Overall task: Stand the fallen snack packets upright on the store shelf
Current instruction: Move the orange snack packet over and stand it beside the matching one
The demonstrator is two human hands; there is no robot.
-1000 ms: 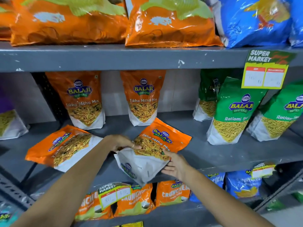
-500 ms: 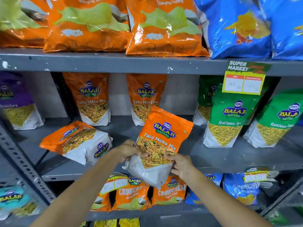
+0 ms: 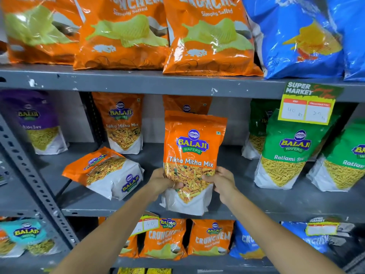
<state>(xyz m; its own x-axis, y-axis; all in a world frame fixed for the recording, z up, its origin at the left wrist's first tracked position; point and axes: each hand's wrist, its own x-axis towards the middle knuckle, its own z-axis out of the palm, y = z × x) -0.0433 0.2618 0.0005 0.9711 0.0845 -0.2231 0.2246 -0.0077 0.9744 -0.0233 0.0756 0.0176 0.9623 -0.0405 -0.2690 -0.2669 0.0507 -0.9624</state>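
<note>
From the head camera, both hands hold one orange snack packet [image 3: 192, 161] upright at the front of the middle shelf [image 3: 246, 204]. The left hand [image 3: 165, 179] clasps its lower left edge, thumb across the front, and the right hand [image 3: 221, 181] clasps its lower right edge. The packet's white bottom sits at the shelf's front lip; whether it rests on the shelf or hangs just above cannot be told. It hides most of another orange packet [image 3: 187, 104] standing behind it, of which only the top shows.

To the left, a second orange packet [image 3: 104, 175] lies fallen on the same shelf, tilted with its top toward the back. Behind that one an orange packet [image 3: 123, 123] stands upright against the back wall. A purple packet [image 3: 37, 123] stands farther left, its print blurred.

On the right stand green packets [image 3: 288, 153], the outermost cut off by the frame edge. A price tag [image 3: 307, 104] hanging from the upper shelf covers part of them; its handwriting is hard to read.
</note>
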